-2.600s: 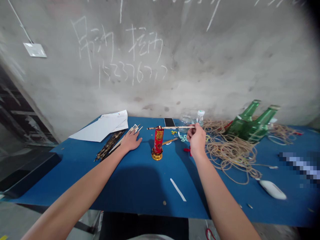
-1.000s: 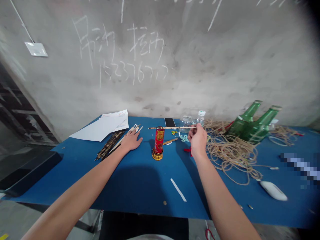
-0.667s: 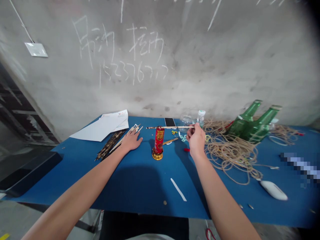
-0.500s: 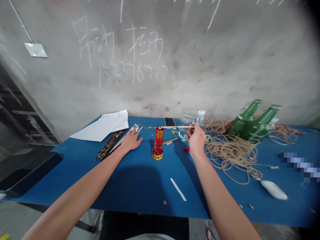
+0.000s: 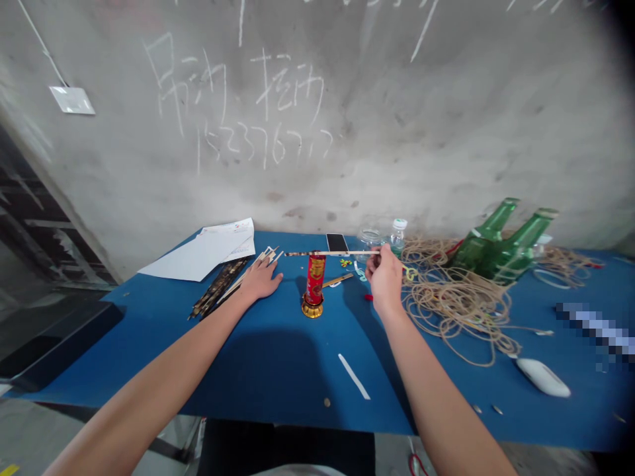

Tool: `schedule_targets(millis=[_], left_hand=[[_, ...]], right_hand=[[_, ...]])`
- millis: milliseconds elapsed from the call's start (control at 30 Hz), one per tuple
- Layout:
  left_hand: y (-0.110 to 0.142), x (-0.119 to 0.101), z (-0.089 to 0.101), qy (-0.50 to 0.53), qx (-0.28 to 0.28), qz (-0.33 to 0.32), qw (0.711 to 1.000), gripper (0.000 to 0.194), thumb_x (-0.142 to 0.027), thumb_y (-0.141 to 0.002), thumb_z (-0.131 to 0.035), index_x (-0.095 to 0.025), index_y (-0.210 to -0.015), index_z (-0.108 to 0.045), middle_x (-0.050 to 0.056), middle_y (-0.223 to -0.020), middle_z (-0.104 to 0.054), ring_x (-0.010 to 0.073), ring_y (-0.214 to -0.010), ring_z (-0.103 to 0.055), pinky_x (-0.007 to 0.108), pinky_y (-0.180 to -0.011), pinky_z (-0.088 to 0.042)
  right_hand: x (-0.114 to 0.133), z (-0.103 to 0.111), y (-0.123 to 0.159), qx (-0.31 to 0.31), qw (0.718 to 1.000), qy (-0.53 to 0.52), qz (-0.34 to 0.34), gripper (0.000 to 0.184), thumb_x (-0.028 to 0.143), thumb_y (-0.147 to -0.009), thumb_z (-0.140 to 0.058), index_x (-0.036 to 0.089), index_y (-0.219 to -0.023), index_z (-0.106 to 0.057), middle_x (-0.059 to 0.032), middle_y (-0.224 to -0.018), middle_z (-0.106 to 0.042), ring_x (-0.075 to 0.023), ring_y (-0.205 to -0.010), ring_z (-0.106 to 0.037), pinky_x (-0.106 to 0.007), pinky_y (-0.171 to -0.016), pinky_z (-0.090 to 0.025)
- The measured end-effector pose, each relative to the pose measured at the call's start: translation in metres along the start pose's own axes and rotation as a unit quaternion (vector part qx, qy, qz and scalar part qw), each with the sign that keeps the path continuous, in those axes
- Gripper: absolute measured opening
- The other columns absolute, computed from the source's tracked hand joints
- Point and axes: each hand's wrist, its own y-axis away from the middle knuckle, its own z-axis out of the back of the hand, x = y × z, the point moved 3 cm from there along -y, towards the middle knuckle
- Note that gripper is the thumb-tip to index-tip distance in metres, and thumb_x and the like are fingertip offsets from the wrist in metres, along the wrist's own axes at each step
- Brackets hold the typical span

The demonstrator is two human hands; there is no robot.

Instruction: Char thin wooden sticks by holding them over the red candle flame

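Our right hand (image 5: 385, 281) pinches a thin stick (image 5: 327, 252), its long axis level, pointing left across the top of a red cylinder (image 5: 316, 279); our left hand (image 5: 260, 281) lies spread on the blue table (image 5: 278, 370).

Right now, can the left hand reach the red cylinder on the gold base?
Probably yes: the left hand lies on the blue table beside the red cylinder, bare tabletop between. The wooden stick in the right hand crosses just above it, hindering only a grab from above.
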Motion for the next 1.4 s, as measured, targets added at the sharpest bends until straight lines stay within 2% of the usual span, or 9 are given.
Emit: schedule_targets(millis=[800, 1400], left_hand=[[-0.001, 0.0, -0.001, 0.007, 0.0, -0.003, 1.0, 0.069, -0.054, -0.102, -0.035, -0.018, -0.159, -0.045, 0.013, -0.173, -0.028, 0.0366, -0.159, -0.025, 0.055, -0.125, -0.028], [-0.003, 0.002, -0.003, 0.002, 0.002, -0.005, 1.0, 0.069, -0.055, -0.102, -0.034, -0.019, -0.16, -0.045, 0.013, -0.173, -0.028, 0.0376, -0.158, -0.027, 0.056, -0.125, -0.028]], right_hand=[[0.0, -0.009, 0.012, 0.032, 0.999, 0.003, -0.014, 0.047, 0.07, -0.089, -0.061, 0.024, -0.081, -0.06, 0.0065, -0.058, -0.036, -0.0115, -0.048, -0.03, -0.026, -0.043, -0.023], [0.004, -0.013, 0.014, 0.02, 0.999, -0.003, -0.03, 0.052, 0.074, -0.089, -0.06, 0.022, -0.082, -0.059, 0.0073, -0.056, -0.038, -0.0089, -0.045, -0.033, -0.022, -0.04, -0.025]])
